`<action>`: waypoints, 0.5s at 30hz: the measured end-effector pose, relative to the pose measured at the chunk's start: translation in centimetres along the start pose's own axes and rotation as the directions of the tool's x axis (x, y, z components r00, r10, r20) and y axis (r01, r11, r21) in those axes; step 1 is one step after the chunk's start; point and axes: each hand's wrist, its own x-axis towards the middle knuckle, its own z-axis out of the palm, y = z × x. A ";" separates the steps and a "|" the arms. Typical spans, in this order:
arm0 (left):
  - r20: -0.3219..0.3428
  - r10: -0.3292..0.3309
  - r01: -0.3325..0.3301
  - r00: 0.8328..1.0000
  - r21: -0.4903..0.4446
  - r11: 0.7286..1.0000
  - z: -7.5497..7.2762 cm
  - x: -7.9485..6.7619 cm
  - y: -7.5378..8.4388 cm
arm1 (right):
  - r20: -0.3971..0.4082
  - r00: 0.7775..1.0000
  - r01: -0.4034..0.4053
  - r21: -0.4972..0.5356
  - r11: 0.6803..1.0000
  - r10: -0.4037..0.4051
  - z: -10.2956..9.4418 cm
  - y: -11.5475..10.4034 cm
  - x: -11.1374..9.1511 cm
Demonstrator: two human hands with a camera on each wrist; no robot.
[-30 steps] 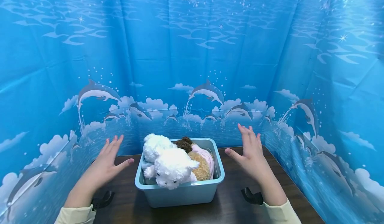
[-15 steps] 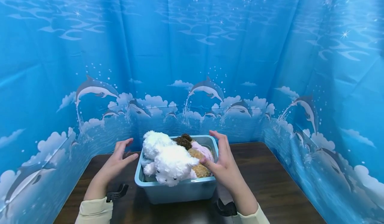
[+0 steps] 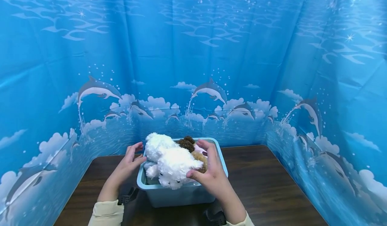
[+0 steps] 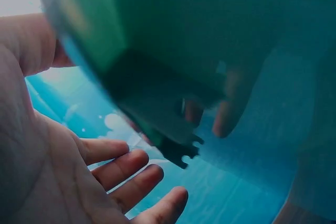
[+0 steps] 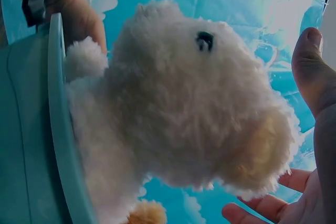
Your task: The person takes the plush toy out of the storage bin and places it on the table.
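Note:
A light blue plastic bin [image 3: 181,196] holds several fluffy stuffed animals. On top, a white stuffed animal [image 3: 173,163] leans its head over the front rim; its dark eye and tan inner ear show in the right wrist view. My left hand [image 3: 124,169] is beside the bin's left rim, fingers loosely bent, holding nothing. In the left wrist view that palm faces the glossy bin wall [image 4: 210,35]. Over the bin's right side, my right hand [image 3: 214,172] is spread, its thumb at the white toy's head and its fingers above the tan stuffed animal [image 3: 200,160].
A dark brown curly stuffed animal [image 3: 186,143] and pink cloth [image 3: 200,149] lie at the back of the bin. The bin stands on a dark wood-grain table [image 3: 260,179]. Blue dolphin-print curtains [image 3: 193,61] enclose the table's back and sides.
Both hands have come inward from wide apart. The right hand has moved left over the bin, and the left hand has moved right to the bin's left rim. The stuffed animals lie as before.

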 end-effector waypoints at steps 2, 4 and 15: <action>0.007 -0.018 0.018 1.000 -0.002 1.000 0.3 0.1 -0.3 | 0.001 1.000 -0.008 0.005 1.000 0.008 0.4 -0.1 -0.1; 0.013 -0.023 0.023 1.000 -0.009 1.000 0.6 0.3 -0.7 | 0.002 1.000 -0.019 0.011 1.000 0.019 0.7 -0.1 -0.2; 0.035 -0.065 0.068 0.997 -0.097 0.993 1.0 0.9 -2.7 | 0.029 0.999 -0.034 0.033 0.999 0.033 3.2 1.0 -0.1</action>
